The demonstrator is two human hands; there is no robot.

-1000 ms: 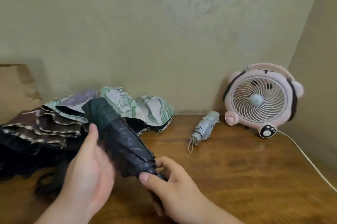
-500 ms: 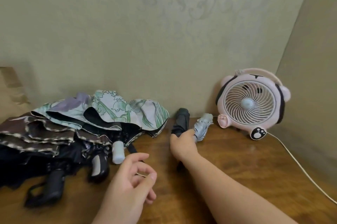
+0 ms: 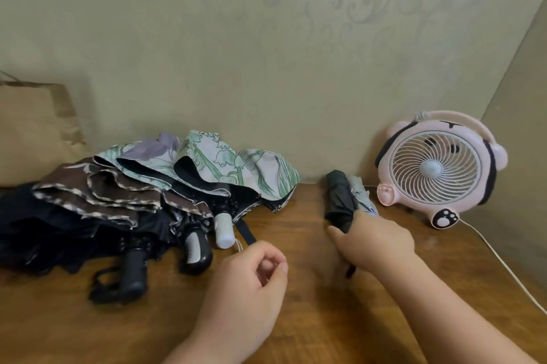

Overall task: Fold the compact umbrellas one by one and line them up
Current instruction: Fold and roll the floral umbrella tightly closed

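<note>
A brown paper bag (image 3: 35, 132) is standing behind the heap of floppy unfolded umbrellas (image 3: 118, 200). My left hand (image 3: 245, 289) is hovering loosely curled and empty. My right hand (image 3: 376, 240) is gripping the folded black fabric umbrella (image 3: 340, 200) near its handle end. It is probably light, stiff-cored and slippery. It is lying just beside the folded grey umbrella (image 3: 359, 194), with the round pink plastic fan (image 3: 438, 168) and its white cord (image 3: 497, 257) crowding that side.

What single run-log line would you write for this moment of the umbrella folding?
right hand: holds folded black umbrella, beside folded grey umbrella | left hand: loosely curled, empty | pending: unfolded umbrella pile, left
</note>
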